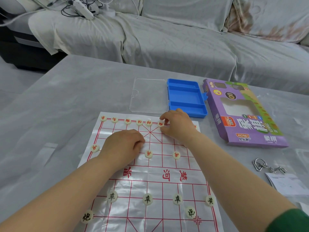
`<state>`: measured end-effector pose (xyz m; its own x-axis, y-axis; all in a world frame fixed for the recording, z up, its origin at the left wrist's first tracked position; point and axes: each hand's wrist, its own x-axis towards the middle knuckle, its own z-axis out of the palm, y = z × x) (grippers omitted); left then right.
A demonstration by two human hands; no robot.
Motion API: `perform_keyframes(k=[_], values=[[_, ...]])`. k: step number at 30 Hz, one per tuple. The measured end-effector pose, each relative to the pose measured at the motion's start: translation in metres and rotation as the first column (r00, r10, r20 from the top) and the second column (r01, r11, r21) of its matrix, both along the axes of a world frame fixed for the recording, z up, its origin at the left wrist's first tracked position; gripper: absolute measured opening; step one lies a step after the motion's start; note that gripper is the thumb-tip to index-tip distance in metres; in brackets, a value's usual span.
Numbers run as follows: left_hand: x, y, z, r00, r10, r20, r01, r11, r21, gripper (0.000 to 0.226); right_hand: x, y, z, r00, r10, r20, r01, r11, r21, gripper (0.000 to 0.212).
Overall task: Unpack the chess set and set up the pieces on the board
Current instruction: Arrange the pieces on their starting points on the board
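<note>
While a piece [160, 124] is pinched by the right hand [177, 125] mid-frame, the left hand [123, 144] is curled just lower-left, contents unclear.

Left hand [123, 144] curled, palm down; right hand [177, 125] pinching piece [160, 124].

Board [155, 190] — white, glossy, red grid and red characters. Far pieces [148, 154] cream, red lettering; near pieces [147, 199] cream, black lettering. Tray [184, 96] bright blue. Box [250, 141] purple, green-yellow band right side, orange label. Table cover [66, 97] pale grey. Sleeve [291, 221] dark green — near right.
</note>
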<state>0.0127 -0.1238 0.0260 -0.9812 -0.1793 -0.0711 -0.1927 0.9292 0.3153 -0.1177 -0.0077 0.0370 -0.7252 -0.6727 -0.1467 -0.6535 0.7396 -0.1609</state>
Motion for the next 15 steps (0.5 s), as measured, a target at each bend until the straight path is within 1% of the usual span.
perform_keyframes(k=[9, 15], values=[[-0.0001, 0.0017, 0.0020, 1.000, -0.004, 0.001, 0.004, 1.000, -0.007, 0.030, 0.0000, 0.0012, -0.0023, 1.000, -0.007, -0.019, 0.007, 1.000, 0.001, 0.041], [0.0000, 0.0011, 0.0017, 1.000, -0.003, -0.003, 0.002, 1.000, -0.009, 0.029, 0.0019, -0.0032, -0.0022, 0.999, 0.017, -0.041, -0.018, 1.000, -0.004, 0.035]])
